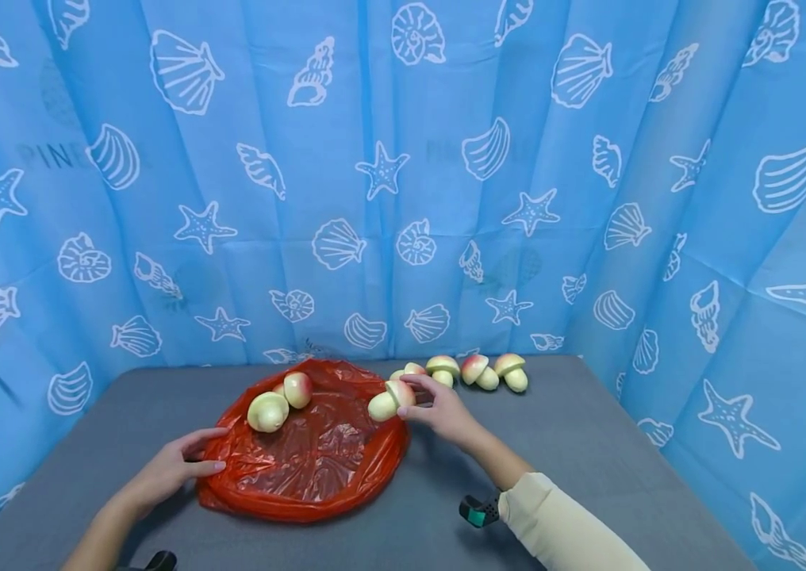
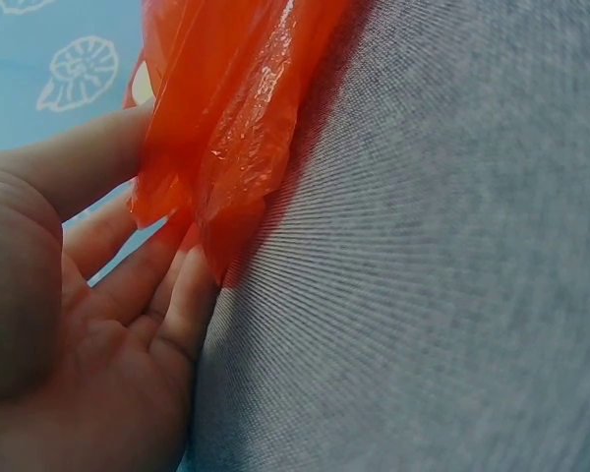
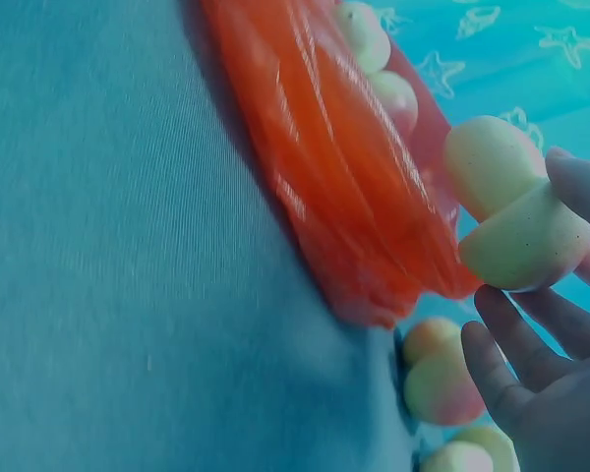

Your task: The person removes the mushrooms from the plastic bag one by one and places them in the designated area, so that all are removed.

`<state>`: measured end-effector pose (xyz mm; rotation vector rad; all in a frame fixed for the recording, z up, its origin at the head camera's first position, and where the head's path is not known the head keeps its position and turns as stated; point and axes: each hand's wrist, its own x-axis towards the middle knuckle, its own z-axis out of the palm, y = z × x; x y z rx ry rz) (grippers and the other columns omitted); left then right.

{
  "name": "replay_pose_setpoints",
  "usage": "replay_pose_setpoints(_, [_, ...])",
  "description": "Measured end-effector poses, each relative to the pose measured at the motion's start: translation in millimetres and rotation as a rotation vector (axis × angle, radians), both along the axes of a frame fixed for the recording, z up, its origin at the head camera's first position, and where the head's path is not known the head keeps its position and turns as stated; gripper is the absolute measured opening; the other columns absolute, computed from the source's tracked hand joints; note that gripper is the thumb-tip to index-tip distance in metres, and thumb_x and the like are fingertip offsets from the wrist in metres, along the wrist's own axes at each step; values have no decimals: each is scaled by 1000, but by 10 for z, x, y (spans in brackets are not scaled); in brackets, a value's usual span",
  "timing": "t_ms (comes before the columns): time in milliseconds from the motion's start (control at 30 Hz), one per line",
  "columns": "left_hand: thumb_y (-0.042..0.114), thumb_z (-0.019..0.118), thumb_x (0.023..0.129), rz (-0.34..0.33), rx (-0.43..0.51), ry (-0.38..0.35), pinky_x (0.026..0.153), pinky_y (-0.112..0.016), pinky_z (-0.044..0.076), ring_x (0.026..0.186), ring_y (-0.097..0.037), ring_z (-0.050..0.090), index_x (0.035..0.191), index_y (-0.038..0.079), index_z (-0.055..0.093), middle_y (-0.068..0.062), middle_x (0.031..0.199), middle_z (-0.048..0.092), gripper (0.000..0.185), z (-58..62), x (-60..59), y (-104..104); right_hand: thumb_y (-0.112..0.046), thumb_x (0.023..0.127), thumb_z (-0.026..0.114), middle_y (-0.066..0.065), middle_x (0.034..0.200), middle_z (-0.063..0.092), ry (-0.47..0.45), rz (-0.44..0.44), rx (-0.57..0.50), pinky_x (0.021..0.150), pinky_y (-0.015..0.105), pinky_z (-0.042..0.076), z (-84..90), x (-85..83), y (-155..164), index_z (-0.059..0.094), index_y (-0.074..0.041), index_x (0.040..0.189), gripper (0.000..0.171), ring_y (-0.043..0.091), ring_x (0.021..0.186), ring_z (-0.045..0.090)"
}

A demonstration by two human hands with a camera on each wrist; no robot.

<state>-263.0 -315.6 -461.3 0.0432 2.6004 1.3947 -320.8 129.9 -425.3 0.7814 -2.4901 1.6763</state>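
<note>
Toward the surface's (image 1: 589,444) left edge, left hand (image 1: 170,468) pinches bag (image 1: 303,509); right hand (image 1: 442,412) grips mushroom (image 1: 385,403) (loading step, apparently). Next, presumably: lower inside, release.

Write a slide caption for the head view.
Left hand touching a red bag, right hand holding a mushroom near it.

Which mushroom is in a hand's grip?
The mushroom at the right rim of the red bag: the right hand holds it up, while the other mushrooms lie in the bag or on the table.
</note>
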Motion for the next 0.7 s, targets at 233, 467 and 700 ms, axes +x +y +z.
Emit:
replay_pose_setpoints(233, [37,72,87,10,6,-5,87,-52,46,113,-34,51,144,2,43,-27,137,46,72,-34,-26,-14,-10,86,74,22,130,56,-10,-47,9,89,47,47,-29,-9,192,51,5,136,57,36,106,60])
replay_pose_setpoints(467, [38,71,87,8,0,-9,86,-53,45,116,-37,49,145,3,42,-29,139,43,73,-3,-27,-13,-9,86,74,23,127,57,12,-89,36,89,50,47,-139,-41,378,53,6,133,54,37,105,60])
replay_pose_setpoints(700, [38,72,87,10,-5,-7,86,-53,45,116,-38,49,145,3,42,-29,140,42,74,-28,-27,-20,-10,83,76,23,125,59,34,-130,80,87,50,48,-220,-103,507,57,4,129,52,36,101,62])
